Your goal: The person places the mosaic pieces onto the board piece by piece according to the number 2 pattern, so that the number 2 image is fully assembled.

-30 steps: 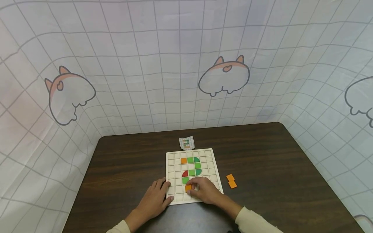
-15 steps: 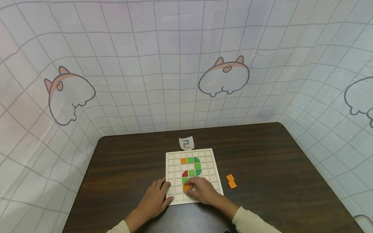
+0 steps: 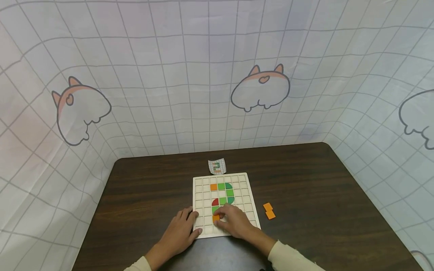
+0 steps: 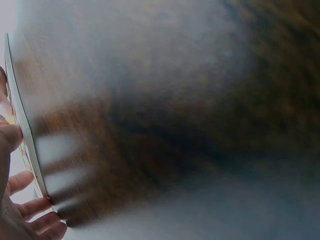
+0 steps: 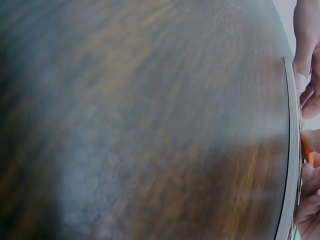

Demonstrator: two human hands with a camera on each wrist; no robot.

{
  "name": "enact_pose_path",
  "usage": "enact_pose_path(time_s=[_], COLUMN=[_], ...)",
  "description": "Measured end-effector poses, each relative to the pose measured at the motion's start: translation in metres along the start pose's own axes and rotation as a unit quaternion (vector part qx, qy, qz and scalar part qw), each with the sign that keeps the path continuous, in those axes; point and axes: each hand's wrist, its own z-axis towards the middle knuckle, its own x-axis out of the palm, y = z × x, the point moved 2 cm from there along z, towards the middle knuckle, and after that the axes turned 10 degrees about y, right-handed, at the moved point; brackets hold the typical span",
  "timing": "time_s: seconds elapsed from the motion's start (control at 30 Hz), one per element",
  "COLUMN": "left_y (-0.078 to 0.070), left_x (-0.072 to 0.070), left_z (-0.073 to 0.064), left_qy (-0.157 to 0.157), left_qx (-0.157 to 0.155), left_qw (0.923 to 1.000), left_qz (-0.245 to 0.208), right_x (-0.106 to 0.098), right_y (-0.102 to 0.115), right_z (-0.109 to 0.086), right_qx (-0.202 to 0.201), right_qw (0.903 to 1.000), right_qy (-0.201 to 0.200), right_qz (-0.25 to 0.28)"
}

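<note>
On the cream grid board (image 3: 199, 195), my right hand (image 3: 235, 223) pinches an orange square tile (image 3: 216, 219) between thumb and fingers, just below the light green squares. The right wrist view shows that orange tile (image 5: 307, 151) between the fingertips, close over the board. At the board's left edge rests my left hand (image 3: 178, 231), its fingers extended and its thumb at the lower left corner. Set in the grid are an orange square (image 3: 213, 187), several light green squares (image 3: 221, 186), a red quarter-round (image 3: 215, 202) and two dark green quarter-rounds (image 3: 231, 200).
Two loose orange tiles (image 3: 269, 210) lie touching on the dark wooden table (image 3: 322, 195), right of the board. A small printed pattern card (image 3: 217, 166) lies behind the board. Grid-patterned cloth (image 3: 210, 94) walls in the table's back and sides.
Still pinching the orange tile, my right hand has shifted slightly left, bringing the tile beneath the column of the light green square. My left hand has stayed at the board's edge.
</note>
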Motion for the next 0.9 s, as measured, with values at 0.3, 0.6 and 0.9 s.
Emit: enact_pose_path(time_s=[0.3, 0.6, 0.9], left_y=[-0.0006, -0.0003, -0.0014], left_x=[0.0002, 0.0006, -0.0011], left_z=[-0.0010, -0.0009, -0.0010], left_qy=[-0.010, -0.002, -0.003], left_qx=[0.005, 0.003, 0.001], left_qw=[0.9999, 1.0000, 1.0000], left_qz=[0.001, -0.002, 0.000], right_x=[0.0007, 0.0009, 0.0008], right_y=[-0.0003, -0.0040, -0.0054], right_z=[0.0000, -0.0025, -0.0004], right_qx=[0.009, 0.004, -0.008], right_qw=[0.9999, 0.9999, 0.9999], right_qy=[-0.006, -0.011, -0.006], right_qz=[-0.001, -0.004, -0.008])
